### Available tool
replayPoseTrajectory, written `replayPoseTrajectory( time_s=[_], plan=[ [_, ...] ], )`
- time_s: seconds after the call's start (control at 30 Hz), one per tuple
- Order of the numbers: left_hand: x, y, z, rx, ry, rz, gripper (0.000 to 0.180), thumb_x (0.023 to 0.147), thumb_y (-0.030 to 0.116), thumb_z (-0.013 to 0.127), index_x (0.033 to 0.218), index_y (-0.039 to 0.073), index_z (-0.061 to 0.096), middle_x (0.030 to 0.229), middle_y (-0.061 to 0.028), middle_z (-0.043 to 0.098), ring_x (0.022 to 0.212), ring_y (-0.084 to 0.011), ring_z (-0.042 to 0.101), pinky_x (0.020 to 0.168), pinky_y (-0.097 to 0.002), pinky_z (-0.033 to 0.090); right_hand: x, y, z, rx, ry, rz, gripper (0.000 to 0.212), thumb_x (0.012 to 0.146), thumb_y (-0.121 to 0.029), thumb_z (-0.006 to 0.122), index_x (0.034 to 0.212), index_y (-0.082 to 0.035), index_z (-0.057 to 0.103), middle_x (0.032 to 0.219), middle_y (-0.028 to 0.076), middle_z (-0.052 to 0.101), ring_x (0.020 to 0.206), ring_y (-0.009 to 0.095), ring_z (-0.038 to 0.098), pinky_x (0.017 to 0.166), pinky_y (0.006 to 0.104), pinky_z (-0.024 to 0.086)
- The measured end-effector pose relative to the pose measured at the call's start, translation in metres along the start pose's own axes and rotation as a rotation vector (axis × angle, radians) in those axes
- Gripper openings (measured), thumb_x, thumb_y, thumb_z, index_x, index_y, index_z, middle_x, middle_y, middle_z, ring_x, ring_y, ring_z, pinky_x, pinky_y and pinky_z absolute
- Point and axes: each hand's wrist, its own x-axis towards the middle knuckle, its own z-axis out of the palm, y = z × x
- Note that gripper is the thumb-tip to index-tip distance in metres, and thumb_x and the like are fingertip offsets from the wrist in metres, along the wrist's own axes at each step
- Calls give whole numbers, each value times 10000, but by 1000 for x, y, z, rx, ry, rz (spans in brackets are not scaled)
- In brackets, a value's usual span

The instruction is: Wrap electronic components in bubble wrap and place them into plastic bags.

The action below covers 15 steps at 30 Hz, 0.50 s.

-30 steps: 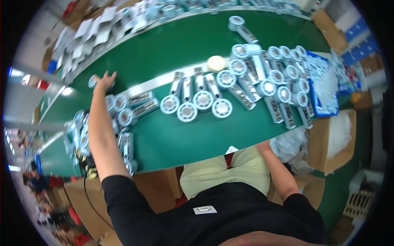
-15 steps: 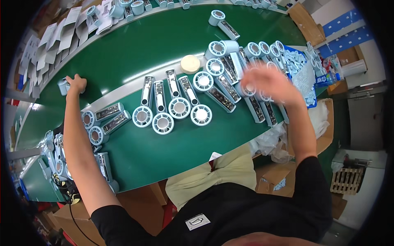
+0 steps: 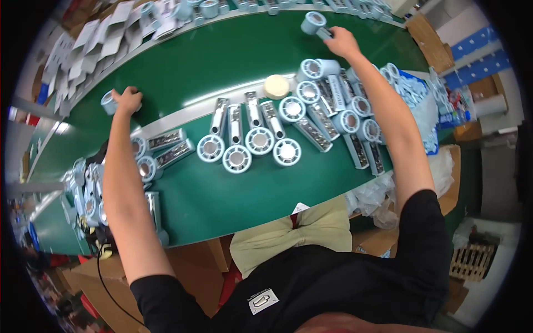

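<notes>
At the far left of the green table (image 3: 183, 213), my left hand (image 3: 128, 101) is closed round a light blue handheld fan (image 3: 109, 102), partly hidden by the fingers. My right hand (image 3: 342, 42) reaches to the far side and grips the handle of another light blue fan (image 3: 313, 23), whose round head sticks out to the left. Between my arms, several fans (image 3: 237, 159) lie in a row, handles pointing away, circuit parts exposed. More fans (image 3: 348, 121) are bunched beside my right forearm. Two fans (image 3: 173, 154) lie near my left forearm.
A round cream-coloured disc (image 3: 276, 86) sits at the metal strip behind the row. White folded cartons (image 3: 111, 41) line the far left edge. At the right stands a blue bin (image 3: 432, 145) of light blue parts. More fans are heaped at the left, near a black cable (image 3: 105, 277).
My right hand has moved from above the right-hand fans to the far fan and taken hold of its handle. My left hand stays at the far-left fan. The whole view has shifted slightly.
</notes>
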Motion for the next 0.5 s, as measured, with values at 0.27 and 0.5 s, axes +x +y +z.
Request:
replayPoseTrajectory(
  time_s=[0.27, 0.5],
  plan=[
    [-9, 31, 0, -235, 289, -170, 289, 811, 238, 574, 1030, 173, 751, 1317, -141, 614, 1212, -365, 536, 970, -536, 395, -269, -84, -112, 950, -169, -232, 494, 790, -3, 695, 1266, 65, 580, 1087, 112, 671, 914, 163, 607, 836, 260, 480],
    [-138, 96, -141, -1549, 110, -18, 467, 802, -92, 463, 1255, -46, 565, 1313, -241, 500, 1096, -377, 586, 941, -433, 553, -415, -53, -88, 622, -131, -12, 401, 762, -42, 682, 1156, 11, 625, 978, 99, 675, 841, 256, 604, 774, 319, 487]
  ],
)
